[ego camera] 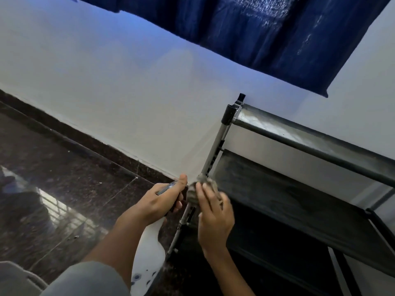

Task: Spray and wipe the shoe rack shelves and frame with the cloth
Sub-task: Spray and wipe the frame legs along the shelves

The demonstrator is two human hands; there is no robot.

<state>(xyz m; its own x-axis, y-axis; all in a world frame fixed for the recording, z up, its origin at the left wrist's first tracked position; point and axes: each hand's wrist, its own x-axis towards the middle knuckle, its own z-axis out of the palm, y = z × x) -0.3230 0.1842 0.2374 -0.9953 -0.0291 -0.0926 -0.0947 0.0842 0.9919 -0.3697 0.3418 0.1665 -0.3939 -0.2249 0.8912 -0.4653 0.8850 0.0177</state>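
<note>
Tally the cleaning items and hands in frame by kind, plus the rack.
Hands: 2, left hand holding the spray bottle, right hand pressing the cloth on the frame pole
Spray bottle: 1
Cloth: 1
Shoe rack: 1
Total: 5

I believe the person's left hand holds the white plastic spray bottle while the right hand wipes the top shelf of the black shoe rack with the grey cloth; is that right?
Not quite. The head view shows the right hand pressing the crumpled grey cloth around the rack's silver metal corner post, not on the top shelf. The left hand does hold the white plastic spray bottle.
</note>
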